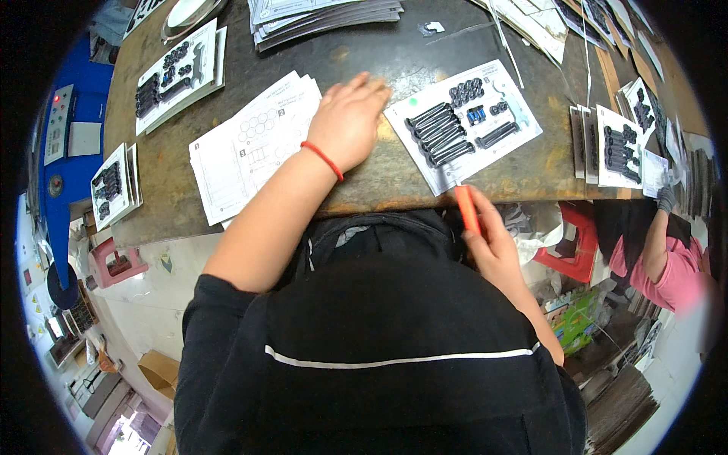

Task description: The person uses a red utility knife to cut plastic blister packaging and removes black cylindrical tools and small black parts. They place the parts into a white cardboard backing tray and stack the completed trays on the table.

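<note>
My right hand point(491, 241) grips an orange box cutter point(468, 211) at the table's front edge. The cutter's tip points at the lower edge of a blister card point(436, 173) that lies tilted on the table, with several black bolts point(438, 130), nuts point(466, 92) and a grey wrench sealed on it. My left hand point(350, 121) lies palm down left of this card, fingers stretched out, holding nothing. A red band circles that wrist. Beside the left forearm lies a pile of printed sheets point(220, 163), partly covered by the arm.
Similar packed cards point(176, 76) stand in stacks at the left, with more cards point(618, 148) at the right. A thick pile of sheets point(326, 23) is at the back. A person in a pink top point(660, 265) works at the far right. A red stool point(574, 243) is under the table.
</note>
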### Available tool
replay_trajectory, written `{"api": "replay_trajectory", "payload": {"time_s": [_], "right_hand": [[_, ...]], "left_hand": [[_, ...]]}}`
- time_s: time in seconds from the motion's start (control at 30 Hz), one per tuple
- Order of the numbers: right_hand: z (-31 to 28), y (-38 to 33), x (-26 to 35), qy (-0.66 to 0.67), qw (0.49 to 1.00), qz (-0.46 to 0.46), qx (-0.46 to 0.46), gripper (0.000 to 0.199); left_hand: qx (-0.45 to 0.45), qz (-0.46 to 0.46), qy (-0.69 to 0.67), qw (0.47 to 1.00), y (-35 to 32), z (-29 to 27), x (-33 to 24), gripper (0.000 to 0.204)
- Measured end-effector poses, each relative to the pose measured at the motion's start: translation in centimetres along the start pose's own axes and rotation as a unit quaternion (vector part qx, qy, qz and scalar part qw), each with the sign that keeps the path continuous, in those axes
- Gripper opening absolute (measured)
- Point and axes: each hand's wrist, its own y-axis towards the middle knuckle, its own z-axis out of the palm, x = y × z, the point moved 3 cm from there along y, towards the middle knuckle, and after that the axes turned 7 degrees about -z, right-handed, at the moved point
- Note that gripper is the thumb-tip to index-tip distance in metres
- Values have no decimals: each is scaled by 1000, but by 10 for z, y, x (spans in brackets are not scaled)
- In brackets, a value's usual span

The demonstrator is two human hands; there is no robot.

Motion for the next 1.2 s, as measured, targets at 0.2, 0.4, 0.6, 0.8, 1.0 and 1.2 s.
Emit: {"api": "replay_trajectory", "payload": {"time_s": [0.2,0.4,0.6,0.8,1.0,1.2], "right_hand": [[33,14,4,-133,987,-86,28,62],[46,17,3,-226,972,-64,11,66],[41,9,-3,-260,963,-74,16,67],[-1,-15,-22,-277,957,-72,54,66],[-58,-2,-24,-325,923,-118,167,66],[-123,58,-35,-396,871,-209,200,60]], "left_hand": [[71,87,14,994,-28,-3,-18,43],[-6,79,-95,992,0,-5,-29,41],[4,83,9,997,5,36,-30,47],[14,81,64,995,5,37,-37,48],[32,89,90,991,7,34,-38,51],[40,95,100,990,9,35,-39,51]]}}
